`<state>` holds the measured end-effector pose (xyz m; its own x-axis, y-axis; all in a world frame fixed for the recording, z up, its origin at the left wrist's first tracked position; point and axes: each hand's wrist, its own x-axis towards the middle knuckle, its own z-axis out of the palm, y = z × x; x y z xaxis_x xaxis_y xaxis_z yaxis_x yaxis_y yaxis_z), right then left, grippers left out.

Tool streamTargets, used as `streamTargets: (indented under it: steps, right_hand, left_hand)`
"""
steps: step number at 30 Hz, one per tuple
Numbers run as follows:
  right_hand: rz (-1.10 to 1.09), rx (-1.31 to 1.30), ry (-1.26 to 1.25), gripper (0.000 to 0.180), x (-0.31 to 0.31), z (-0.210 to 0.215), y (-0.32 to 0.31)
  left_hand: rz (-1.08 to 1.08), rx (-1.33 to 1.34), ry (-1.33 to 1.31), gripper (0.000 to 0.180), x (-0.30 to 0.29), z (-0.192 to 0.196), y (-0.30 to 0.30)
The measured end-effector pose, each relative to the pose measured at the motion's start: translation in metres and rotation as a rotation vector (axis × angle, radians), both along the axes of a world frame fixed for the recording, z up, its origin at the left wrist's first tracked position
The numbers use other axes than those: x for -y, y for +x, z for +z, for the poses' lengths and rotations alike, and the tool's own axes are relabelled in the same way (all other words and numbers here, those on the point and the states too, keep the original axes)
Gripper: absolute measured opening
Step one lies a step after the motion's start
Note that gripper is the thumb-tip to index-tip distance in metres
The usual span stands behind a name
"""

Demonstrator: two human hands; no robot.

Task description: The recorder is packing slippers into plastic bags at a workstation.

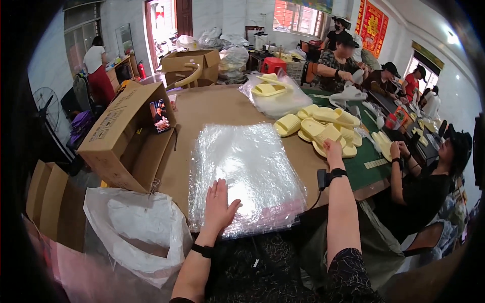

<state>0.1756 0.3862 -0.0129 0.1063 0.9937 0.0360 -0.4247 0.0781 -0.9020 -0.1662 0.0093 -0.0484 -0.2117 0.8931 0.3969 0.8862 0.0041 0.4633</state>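
Note:
A thick stack of clear plastic bags (242,161) lies on the brown tabletop in front of me. My left hand (218,206) rests flat on its near left part, fingers stretched out and holding nothing. To the right is a heap of pale yellow slippers (336,116). My right hand (332,149) reaches to the near side of this heap, its fingers closed on a yellow slipper (319,132); the fingertips are partly hidden. Farther back, more yellow slippers (270,88) lie on a pile of clear plastic (283,103).
At the left, an open cardboard box (118,131) on its side holds a lit phone (159,116). Below it hangs a white sack (136,232). A green mat (371,161) covers the table's right side, where a co-worker (424,182) sits holding a yellow slipper. Several people work beyond.

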Motion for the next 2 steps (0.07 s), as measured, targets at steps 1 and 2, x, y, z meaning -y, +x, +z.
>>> streamTargets:
  steps: [1,2]
  right_hand:
    - [0.079,-0.159,0.002,0.084,-0.0058,-0.0017,0.0046]
    - [0.17,-0.167,0.031,0.091,-0.0078,0.0007,0.0047]
  left_hand:
    - [-0.005,0.032,-0.008,0.084,-0.0007,-0.0004,0.0006]
    - [0.012,0.037,-0.008,0.084,0.0028,-0.0014,-0.0009]
